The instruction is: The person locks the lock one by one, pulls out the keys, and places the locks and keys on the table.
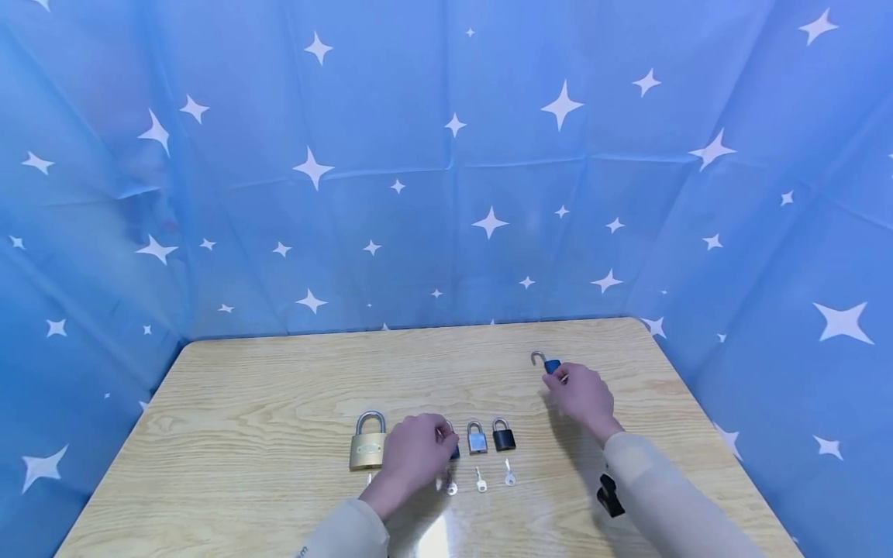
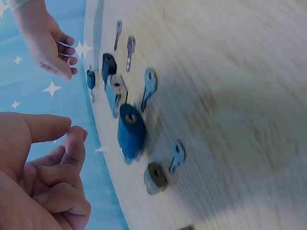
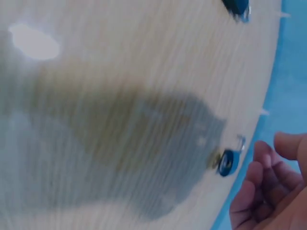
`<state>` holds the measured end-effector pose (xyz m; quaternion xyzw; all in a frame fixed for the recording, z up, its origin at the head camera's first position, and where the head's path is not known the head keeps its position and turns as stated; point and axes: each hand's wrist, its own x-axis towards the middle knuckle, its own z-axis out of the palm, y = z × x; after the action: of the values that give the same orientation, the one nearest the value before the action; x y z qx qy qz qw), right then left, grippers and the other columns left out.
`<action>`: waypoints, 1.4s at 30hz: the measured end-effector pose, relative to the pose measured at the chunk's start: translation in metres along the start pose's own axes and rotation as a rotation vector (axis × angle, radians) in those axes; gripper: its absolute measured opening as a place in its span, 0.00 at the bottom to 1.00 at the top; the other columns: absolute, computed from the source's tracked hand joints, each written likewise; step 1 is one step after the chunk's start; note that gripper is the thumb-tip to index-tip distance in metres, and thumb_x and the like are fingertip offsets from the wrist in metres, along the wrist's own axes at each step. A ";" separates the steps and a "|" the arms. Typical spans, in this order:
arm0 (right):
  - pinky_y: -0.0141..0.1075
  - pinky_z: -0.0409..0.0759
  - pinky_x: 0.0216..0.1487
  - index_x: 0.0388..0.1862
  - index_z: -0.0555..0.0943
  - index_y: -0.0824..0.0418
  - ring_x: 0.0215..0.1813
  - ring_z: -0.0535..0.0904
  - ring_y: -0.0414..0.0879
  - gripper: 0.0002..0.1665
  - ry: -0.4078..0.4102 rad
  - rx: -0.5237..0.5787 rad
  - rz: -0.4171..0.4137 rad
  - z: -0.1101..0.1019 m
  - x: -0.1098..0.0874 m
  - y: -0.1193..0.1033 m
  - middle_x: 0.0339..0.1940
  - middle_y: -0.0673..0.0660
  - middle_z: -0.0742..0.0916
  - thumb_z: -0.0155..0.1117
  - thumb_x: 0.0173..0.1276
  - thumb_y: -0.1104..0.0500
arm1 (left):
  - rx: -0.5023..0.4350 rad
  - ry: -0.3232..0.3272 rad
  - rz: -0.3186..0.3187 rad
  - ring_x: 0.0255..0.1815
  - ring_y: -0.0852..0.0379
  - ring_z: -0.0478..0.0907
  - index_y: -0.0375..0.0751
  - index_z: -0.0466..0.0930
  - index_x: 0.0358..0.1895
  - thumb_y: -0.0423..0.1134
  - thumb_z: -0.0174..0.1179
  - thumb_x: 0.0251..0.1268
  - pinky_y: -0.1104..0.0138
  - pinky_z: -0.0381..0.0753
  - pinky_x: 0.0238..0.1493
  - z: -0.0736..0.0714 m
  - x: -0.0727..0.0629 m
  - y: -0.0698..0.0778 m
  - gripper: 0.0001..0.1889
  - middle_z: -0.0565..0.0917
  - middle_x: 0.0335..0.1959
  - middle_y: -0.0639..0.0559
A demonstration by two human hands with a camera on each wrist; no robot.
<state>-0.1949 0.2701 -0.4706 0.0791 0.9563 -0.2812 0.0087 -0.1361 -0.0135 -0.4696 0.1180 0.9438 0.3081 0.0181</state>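
My right hand (image 1: 579, 395) is at the far right of the table, its fingertips close to a blue padlock (image 1: 553, 366) with its shackle swung open. In the right wrist view that padlock (image 3: 228, 162) lies on the table, a small yellowish piece at its side, and the loosely curled fingers (image 3: 261, 184) hold nothing. My left hand (image 1: 418, 449) hovers over the row of padlocks, overlapping another blue padlock (image 1: 456, 451). Thumb and index nearly meet in the left wrist view, with nothing between them. A small brass-grey padlock (image 2: 156, 178) shows there, hidden by the hand in the head view.
A large brass padlock (image 1: 367, 451) stands left of my left hand; a silver padlock (image 1: 477, 442) and a black padlock (image 1: 504, 439) are right of it. Several keys lie before the row, among them a silver key (image 1: 481, 482). A blue starred curtain (image 1: 446, 232) borders the wooden table (image 1: 279, 387).
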 end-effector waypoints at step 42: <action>0.37 0.64 0.21 0.17 0.68 0.58 0.19 0.68 0.47 0.26 0.035 -0.135 0.176 0.013 0.047 0.016 0.13 0.52 0.71 0.55 0.73 0.46 | 0.041 0.044 -0.086 0.17 0.63 0.68 0.55 0.82 0.28 0.49 0.61 0.63 0.67 0.65 0.18 -0.015 0.004 -0.035 0.07 0.74 0.17 0.65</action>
<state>-0.2396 0.2827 -0.4932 0.1667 0.9625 -0.2129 0.0222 -0.1494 -0.0486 -0.4778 0.0707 0.9544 0.2899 0.0082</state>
